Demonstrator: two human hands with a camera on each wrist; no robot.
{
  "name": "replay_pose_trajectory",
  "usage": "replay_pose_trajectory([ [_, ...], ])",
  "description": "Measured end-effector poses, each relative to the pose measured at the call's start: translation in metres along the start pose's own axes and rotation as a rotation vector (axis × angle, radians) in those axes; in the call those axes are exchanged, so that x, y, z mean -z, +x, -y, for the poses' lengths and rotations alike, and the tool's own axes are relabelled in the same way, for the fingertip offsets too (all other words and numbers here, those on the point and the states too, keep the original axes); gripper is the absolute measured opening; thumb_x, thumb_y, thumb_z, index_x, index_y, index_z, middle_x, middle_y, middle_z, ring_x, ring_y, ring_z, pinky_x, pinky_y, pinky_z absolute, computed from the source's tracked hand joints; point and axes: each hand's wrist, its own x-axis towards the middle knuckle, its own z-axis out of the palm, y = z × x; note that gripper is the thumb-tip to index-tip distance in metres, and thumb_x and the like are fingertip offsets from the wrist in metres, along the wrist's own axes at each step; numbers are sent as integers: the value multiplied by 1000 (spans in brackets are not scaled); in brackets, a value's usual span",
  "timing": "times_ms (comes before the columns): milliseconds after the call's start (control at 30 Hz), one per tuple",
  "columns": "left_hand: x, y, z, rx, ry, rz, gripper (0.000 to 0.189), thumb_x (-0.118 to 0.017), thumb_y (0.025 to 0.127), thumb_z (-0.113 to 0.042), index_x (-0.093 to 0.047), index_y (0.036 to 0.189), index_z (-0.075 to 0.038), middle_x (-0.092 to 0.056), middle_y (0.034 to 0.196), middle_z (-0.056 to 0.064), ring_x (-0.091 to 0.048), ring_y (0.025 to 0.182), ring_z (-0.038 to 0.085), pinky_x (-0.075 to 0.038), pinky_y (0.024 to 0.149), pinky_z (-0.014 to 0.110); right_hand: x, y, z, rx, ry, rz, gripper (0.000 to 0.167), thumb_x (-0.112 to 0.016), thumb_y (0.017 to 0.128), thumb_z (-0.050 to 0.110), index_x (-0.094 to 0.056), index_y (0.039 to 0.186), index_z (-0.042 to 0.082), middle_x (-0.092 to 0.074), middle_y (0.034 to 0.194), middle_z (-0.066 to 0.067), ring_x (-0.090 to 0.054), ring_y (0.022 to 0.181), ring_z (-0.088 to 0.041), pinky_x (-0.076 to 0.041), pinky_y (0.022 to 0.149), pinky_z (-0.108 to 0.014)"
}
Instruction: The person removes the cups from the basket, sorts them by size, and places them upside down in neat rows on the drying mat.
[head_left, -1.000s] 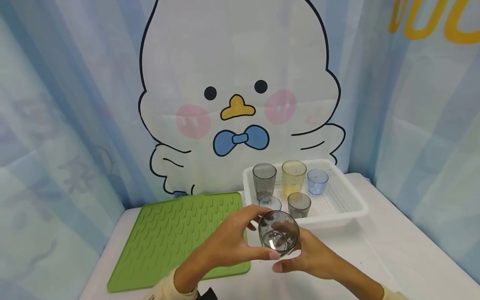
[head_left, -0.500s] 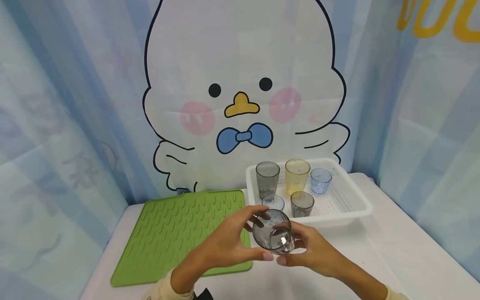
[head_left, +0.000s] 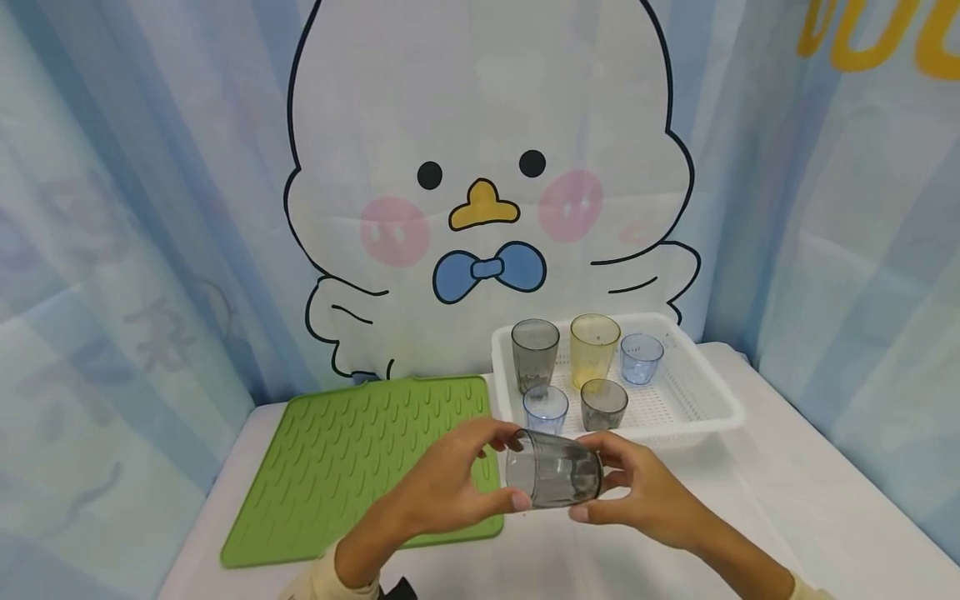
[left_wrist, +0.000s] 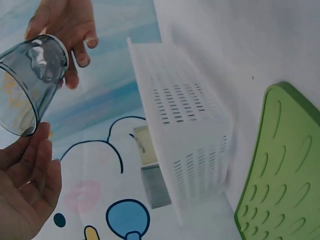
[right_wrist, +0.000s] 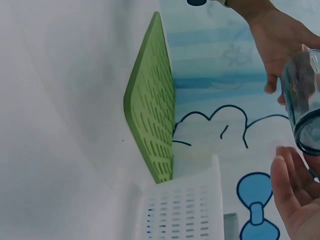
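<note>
Hands (head_left: pixel 450 483) holding glass (head_left: pixel 558 473), sideways, mouth leftward

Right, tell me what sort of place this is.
Probably a makeshift demo booth: cartoon-printed curtains hang behind and along both sides of a white-covered table, which bears a green mat and a white basket.

Left hand (head_left: pixel 459 482), right hand (head_left: pixel 643 493), fingers (head_left: pixel 489 430) bent (both).

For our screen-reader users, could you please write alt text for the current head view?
A person's left hand and right hand hold a grey glass tipped on its side above a white table. Beyond it, a white basket holds five more glasses, with a green mat to the basket's left and a cartoon bird behind.
</note>
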Motion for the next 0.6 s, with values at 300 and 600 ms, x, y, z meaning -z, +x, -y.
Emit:
replay_pose_trajectory([
  [300, -4, -3, 4, 128, -45, 47, 59, -73, 86, -54, -63, 128, -15, -64, 114, -6, -55, 102, 11, -50, 86, 29, 3, 4, 8, 30, -5, -37, 53, -81, 83, 11, -55, 128, -1, -60, 118, -19, -65, 94, -19, -58, 79, -31],
  [600, -6, -10, 10, 159, -105, 75, 59, -75, 85, -47, -60, 132, -15, -62, 117, -6, -53, 107, 12, -49, 90, 29, 3, 6, 14, 68, 25, -11, 53, -79, 84, 8, -53, 130, -1, -57, 121, -21, -66, 95, -19, -59, 76, -34],
])
